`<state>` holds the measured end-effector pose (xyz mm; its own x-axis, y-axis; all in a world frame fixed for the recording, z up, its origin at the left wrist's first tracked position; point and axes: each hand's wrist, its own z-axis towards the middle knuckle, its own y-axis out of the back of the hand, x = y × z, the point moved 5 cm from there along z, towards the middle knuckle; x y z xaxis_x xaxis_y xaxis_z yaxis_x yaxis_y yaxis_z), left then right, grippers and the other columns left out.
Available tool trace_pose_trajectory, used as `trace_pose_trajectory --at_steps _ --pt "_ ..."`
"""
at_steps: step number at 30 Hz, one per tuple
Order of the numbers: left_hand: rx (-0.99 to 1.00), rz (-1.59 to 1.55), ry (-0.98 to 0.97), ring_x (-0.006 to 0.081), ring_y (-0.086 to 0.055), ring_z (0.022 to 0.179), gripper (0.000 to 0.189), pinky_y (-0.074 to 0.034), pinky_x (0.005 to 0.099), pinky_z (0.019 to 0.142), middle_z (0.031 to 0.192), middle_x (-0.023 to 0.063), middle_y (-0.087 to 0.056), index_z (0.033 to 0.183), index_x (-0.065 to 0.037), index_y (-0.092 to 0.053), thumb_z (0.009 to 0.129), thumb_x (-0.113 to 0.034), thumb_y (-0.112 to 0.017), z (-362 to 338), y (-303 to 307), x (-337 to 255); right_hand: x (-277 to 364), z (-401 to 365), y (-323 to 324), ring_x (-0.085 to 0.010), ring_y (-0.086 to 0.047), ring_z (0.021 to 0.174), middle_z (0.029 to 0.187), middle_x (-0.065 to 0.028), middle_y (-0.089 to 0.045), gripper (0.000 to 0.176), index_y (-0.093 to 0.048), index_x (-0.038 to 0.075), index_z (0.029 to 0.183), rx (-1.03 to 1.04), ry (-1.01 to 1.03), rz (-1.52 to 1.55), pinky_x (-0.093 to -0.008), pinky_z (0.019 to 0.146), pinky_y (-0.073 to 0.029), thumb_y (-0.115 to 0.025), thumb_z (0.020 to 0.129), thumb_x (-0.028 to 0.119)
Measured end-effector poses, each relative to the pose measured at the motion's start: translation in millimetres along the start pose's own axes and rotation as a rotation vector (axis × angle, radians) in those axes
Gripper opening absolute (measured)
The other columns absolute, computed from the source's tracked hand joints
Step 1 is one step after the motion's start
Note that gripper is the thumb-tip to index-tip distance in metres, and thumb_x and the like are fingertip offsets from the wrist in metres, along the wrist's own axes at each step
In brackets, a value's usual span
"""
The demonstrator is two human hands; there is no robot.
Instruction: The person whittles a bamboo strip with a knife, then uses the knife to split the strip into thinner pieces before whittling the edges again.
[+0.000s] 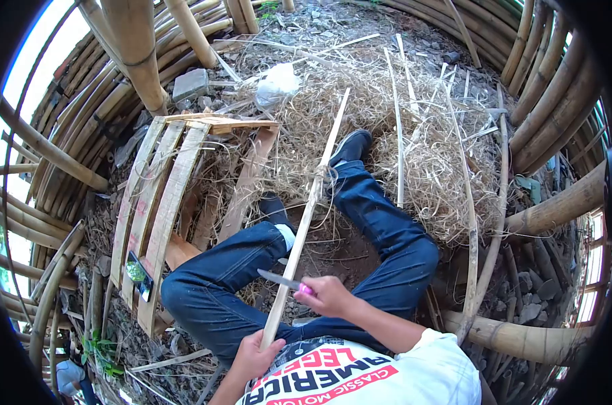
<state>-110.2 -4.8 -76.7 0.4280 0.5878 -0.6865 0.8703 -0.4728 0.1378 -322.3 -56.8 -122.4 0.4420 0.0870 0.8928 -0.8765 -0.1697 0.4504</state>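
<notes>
A long pale bamboo strip [310, 206] runs from my lap out between my legs, its far end over the shavings. Near my waist, my left hand [254, 356] is wrapped round the strip's near end. My right hand [323, 297] grips a knife [279, 279] by its pink handle. The blade lies across the strip in this view, its tip pointing left. Partway along the strip, loose curled fibres [325, 174] hang by a darker node, close to my right shoe [352, 146].
A slatted wooden crate [158, 196] stands at left with a phone [139, 275] on it. Bamboo shavings [431, 169] cover the ground ahead, with several strips [395, 128] lying on them. A white plastic bag [277, 86] sits beyond the crate. Thick bamboo poles [515, 339] surround me.
</notes>
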Motion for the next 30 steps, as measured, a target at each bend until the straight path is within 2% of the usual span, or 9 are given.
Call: trace_pose_trajectory --at_steps 6,10,12,14,15,19,22,26,30 --pt "-0.031 0.011 0.036 0.0025 -0.047 0.05 0.022 -0.038 0.0214 0.045 0.059 -0.0047 -0.052 0.091 0.0 -0.062 0.091 -0.022 -0.065 -13 7 14 0 -6 -21 -0.0393 -0.062 0.061 0.064 -0.0184 -0.061 0.033 -0.057 0.004 0.078 0.028 -0.074 0.144 -0.0469 0.055 -0.046 -0.063 0.089 0.034" --pt "-0.05 -0.008 0.01 0.0029 -0.047 0.05 0.022 -0.038 0.0218 0.045 0.059 -0.0043 -0.052 0.091 0.0 -0.062 0.091 -0.022 -0.064 -6 1 7 0 -1 -18 -0.0348 -0.062 0.057 0.06 -0.0169 -0.059 0.029 -0.057 0.004 0.079 0.043 -0.118 0.297 -0.0417 0.052 -0.046 -0.066 0.088 0.03" --pt "-0.055 -0.01 0.001 0.003 -0.047 0.05 0.022 -0.038 0.0218 0.045 0.059 -0.0042 -0.052 0.092 0.001 -0.062 0.091 -0.022 -0.064 5 -3 4 -11 1 -21 -0.0295 -0.061 0.052 0.059 -0.0148 -0.058 0.026 -0.058 0.003 0.082 0.023 -0.079 0.24 -0.038 0.05 -0.045 -0.066 0.088 0.028" --pt "-0.004 -0.065 -0.034 0.0032 -0.047 0.049 0.023 -0.038 0.0222 0.044 0.059 -0.0039 -0.052 0.093 0.001 -0.061 0.091 -0.022 -0.064 16 -12 -4 -17 2 -20 -0.0204 -0.056 0.05 0.059 -0.0108 -0.056 0.024 -0.058 0.003 0.089 -0.027 -0.136 0.393 -0.0346 0.05 -0.044 -0.065 0.089 0.026" --pt "0.031 -0.067 -0.011 0.0032 -0.046 0.048 0.024 -0.037 0.0222 0.043 0.059 -0.0039 -0.051 0.094 0.0 -0.059 0.092 -0.023 -0.064 22 -18 -10 -10 4 -12 -0.01 -0.05 0.055 0.063 -0.0042 -0.055 0.022 -0.059 0.002 0.096 0.014 -0.134 0.479 -0.0296 0.051 -0.042 -0.065 0.09 0.022" --pt "0.167 -0.281 -0.023 0.0029 -0.043 0.045 0.024 -0.034 0.0213 0.04 0.058 -0.0047 -0.049 0.095 -0.001 -0.056 0.093 -0.024 -0.063 34 -44 -17 -7 4 -6 -0.0037 -0.045 0.063 0.069 0.0026 -0.052 0.019 -0.06 0.002 0.097 -0.106 -0.212 0.705 -0.0247 0.053 -0.039 -0.065 0.089 0.018" --pt "0.142 -0.213 -0.021 0.0047 -0.044 0.041 0.017 -0.034 0.021 0.037 0.054 -0.0019 -0.049 0.093 -0.002 -0.051 0.094 -0.015 -0.061 27 -43 -20 -1 -2 -5 -0.0043 -0.044 0.061 0.067 0.0018 -0.051 0.019 -0.06 0.001 0.096 -0.125 -0.207 0.641 -0.0253 0.053 -0.039 -0.065 0.09 0.019" --pt "0.103 -0.174 -0.007 0.004 -0.045 0.042 0.017 -0.035 0.0204 0.038 0.055 -0.0031 -0.049 0.095 -0.002 -0.053 0.093 -0.015 -0.062 3 -21 -4 18 -10 -29 -0.0034 -0.046 0.067 0.076 0.0033 -0.055 0.019 -0.06 0.0 0.102 -0.01 -0.25 0.664 -0.022 0.058 -0.041 -0.065 0.09 0.014" --pt "-0.035 -0.149 0.035 0.0027 -0.047 0.052 0.03 -0.038 0.0206 0.046 0.065 -0.0046 -0.055 0.114 -0.001 -0.061 0.09 -0.018 -0.067 -19 9 16 32 -3 -65 -0.0091 -0.052 0.07 0.081 -0.0046 -0.062 0.026 -0.062 0.005 0.107 0.039 -0.2 0.726 -0.0259 0.063 -0.045 -0.066 0.089 0.022"
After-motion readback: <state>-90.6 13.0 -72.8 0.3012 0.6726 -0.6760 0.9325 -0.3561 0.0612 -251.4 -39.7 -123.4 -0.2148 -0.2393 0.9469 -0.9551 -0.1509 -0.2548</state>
